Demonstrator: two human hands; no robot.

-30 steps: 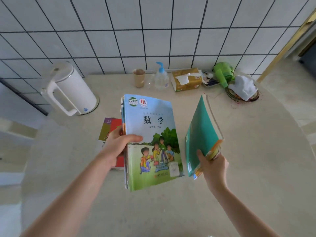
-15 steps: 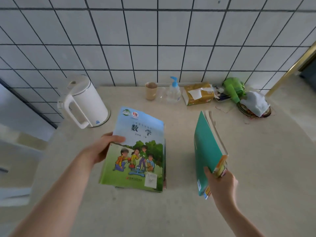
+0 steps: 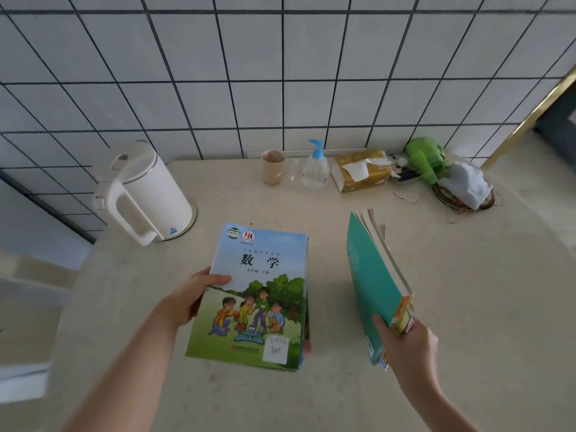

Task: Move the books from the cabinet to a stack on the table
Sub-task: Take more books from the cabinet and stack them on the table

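A stack of books (image 3: 255, 294) lies flat on the beige table (image 3: 467, 307), topped by a maths textbook with children on a blue and green cover. My left hand (image 3: 193, 294) grips the stack's left edge, thumb on the cover. My right hand (image 3: 405, 344) holds a bundle of teal-covered books (image 3: 374, 288) by the near end, standing almost on edge and tilted, to the right of the stack. The books under the top cover are mostly hidden.
A white electric kettle (image 3: 146, 194) stands at the back left. Along the tiled wall are a brown cup (image 3: 273, 167), a pump bottle (image 3: 315, 169), a tissue pack (image 3: 361, 169), a green bundle (image 3: 427, 160) and a white cloth (image 3: 464, 185) on a round mat.
My left hand has brought the maths book stack down onto the red book on the table, covering it. The teal bundle in my right hand has stayed beside it.
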